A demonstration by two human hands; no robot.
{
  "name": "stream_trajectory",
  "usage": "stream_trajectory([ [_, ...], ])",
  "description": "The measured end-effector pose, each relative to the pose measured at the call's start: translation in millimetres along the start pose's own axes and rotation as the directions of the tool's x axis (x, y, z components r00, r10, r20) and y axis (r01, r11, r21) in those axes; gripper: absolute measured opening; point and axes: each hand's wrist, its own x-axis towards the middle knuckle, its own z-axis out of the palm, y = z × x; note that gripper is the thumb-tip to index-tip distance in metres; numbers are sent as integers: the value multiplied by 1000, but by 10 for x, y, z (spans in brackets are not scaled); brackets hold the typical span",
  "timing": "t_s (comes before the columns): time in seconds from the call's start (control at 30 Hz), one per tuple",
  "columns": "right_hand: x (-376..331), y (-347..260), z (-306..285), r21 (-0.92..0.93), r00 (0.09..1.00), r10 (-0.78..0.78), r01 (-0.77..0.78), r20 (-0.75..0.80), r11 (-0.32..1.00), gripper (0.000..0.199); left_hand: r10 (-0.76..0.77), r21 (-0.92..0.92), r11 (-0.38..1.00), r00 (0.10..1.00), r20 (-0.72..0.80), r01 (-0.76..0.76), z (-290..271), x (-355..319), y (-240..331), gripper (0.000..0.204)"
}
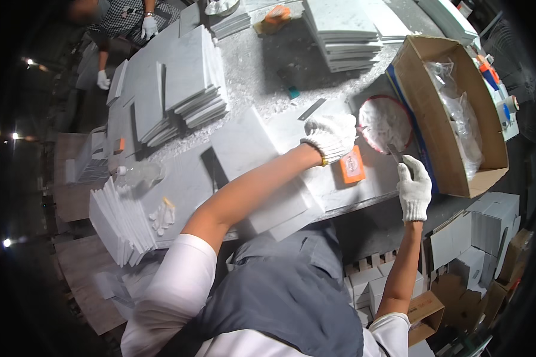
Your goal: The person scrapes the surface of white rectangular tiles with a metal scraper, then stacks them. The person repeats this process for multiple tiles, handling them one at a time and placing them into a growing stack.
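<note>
My left hand (332, 135), in a white knit glove, rests palm down on a pale stone tile (315, 178) lying flat on the workbench. An orange block (352, 165) lies on the tile just below that hand. My right hand (414, 187), also gloved, grips the handle of a thin metal blade (395, 154). The blade's tip reaches into a round red-rimmed tub of white paste (385, 123).
An open cardboard box (435, 119) with clear plastic bags stands right of the tub. Stacks of grey tiles (187, 77) (345, 33) cover the bench. Upright tiles (119, 223) lean at the left. Another person's gloved hands (149, 27) work at the far end. Cartons (488, 226) sit below right.
</note>
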Motion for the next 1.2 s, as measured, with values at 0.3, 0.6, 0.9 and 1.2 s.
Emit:
stream_trajectory([
  [0.3, 533, 26, 210, -597, 962, -261, 253, 75, 762, 25, -45, 70, 997, 967, 252, 28, 235, 665, 255, 30],
  [0.6, -309, 317, -267, 46, 984, 156, -153, -81, 987, 57, -77, 229, 957, 918, -388, 177, 93, -579, -1080, 58],
  [0.9, -1315, 444, 563, 291, 926, 297, -358, 233, 887, 46, 501, -258, 854, 849, 168, -453, 493, -2338, -245, 61],
  [1.2, -1738, 160, 946, 13, 984, -163, 163, 76, 987, 40, 311, -384, 863, 944, -109, -329, 121, -3028, -427, 27],
])
